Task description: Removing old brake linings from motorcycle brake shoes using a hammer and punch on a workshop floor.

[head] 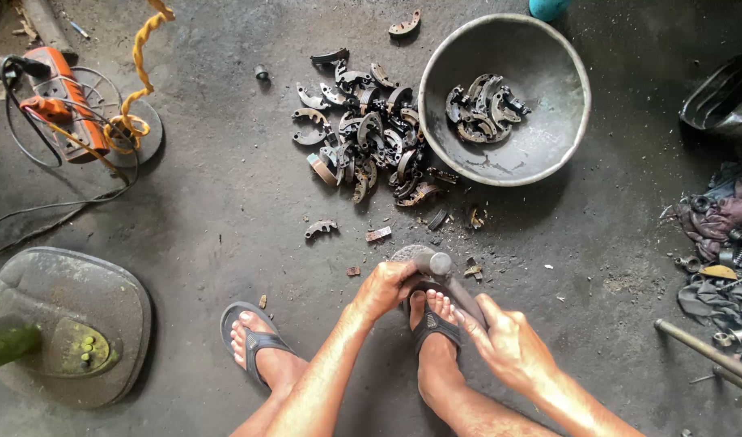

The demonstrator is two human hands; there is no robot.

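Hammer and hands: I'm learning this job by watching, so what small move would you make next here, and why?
Probably bring the hammer down in a short stroke. The right hand grips its handle, with the head raised just over a small round block on the floor. The left hand steadies something there, though what it holds is hidden. Keep those fingers clear of the head.

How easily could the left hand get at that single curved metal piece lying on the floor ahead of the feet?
Probably yes. The left hand sits low by the toes, and the curved metal piece lies apart from the pile, with bare floor between. But the hand is occupied at the hammer.
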